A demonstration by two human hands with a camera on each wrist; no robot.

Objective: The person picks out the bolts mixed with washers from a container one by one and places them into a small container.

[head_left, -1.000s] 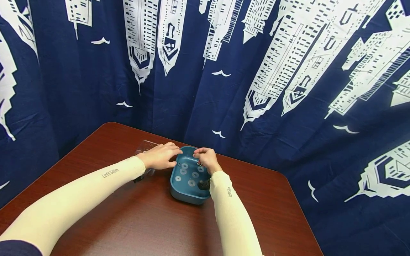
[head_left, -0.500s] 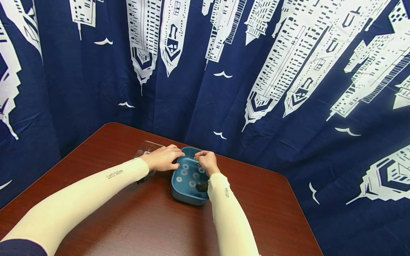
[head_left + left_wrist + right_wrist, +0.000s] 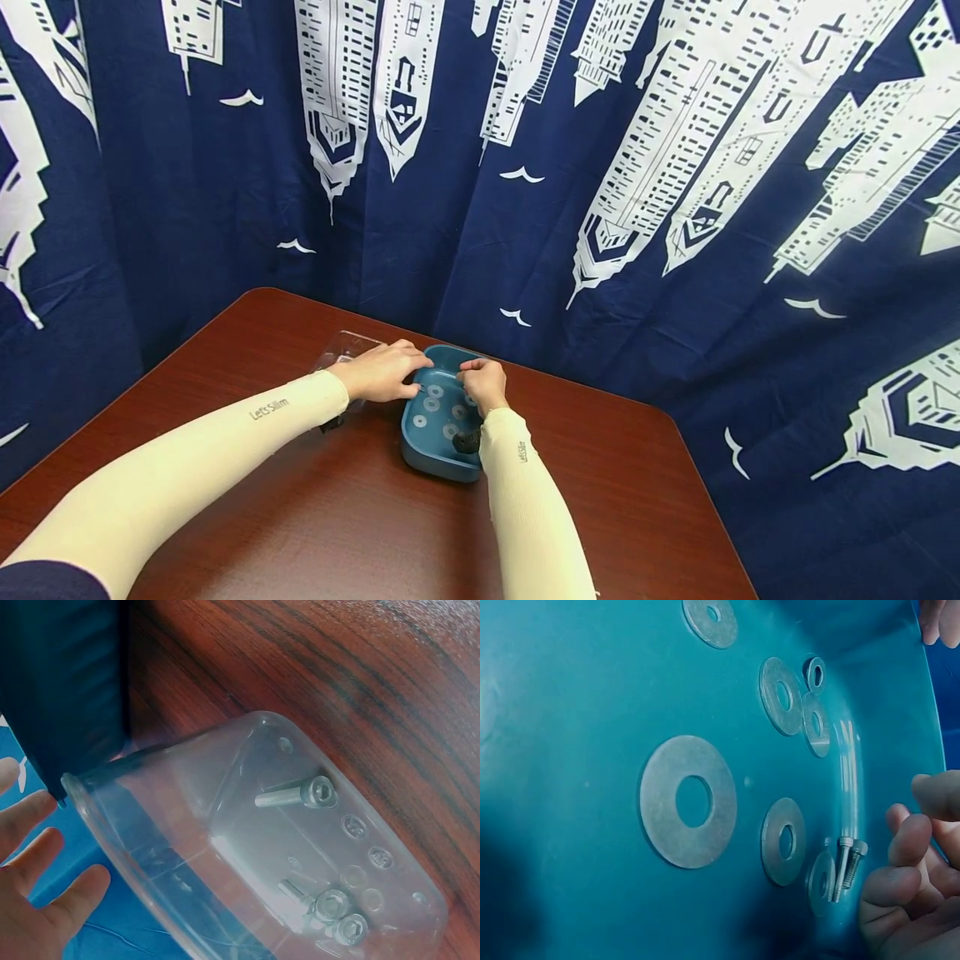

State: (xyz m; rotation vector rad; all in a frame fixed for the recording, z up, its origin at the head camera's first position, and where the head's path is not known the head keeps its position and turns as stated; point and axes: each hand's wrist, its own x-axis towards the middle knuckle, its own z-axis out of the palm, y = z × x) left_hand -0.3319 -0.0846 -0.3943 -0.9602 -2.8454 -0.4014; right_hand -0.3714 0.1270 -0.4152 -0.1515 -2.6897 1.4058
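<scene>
My right hand is above the right side of a blue plastic bin, its fingers bent. In the right wrist view the thumb and fingers stand apart, and I see nothing between them. Several flat metal washers lie on the bin's floor, with two socket-head bolts close to that hand. My left hand is at the bin's left rim, fingers spread; one fingertip seems to touch the rim in the left wrist view. Beside it stands a clear plastic container with several bolts inside.
The bin and container stand near the far edge of a brown wooden table. A navy curtain with white buildings hangs behind. A black wrist camera under the right forearm overlaps the bin in the head view.
A small thing seen at the right fingers one second ago no longer shows there. The right forearm has shifted slightly left. The left hand keeps its place at the rim.
</scene>
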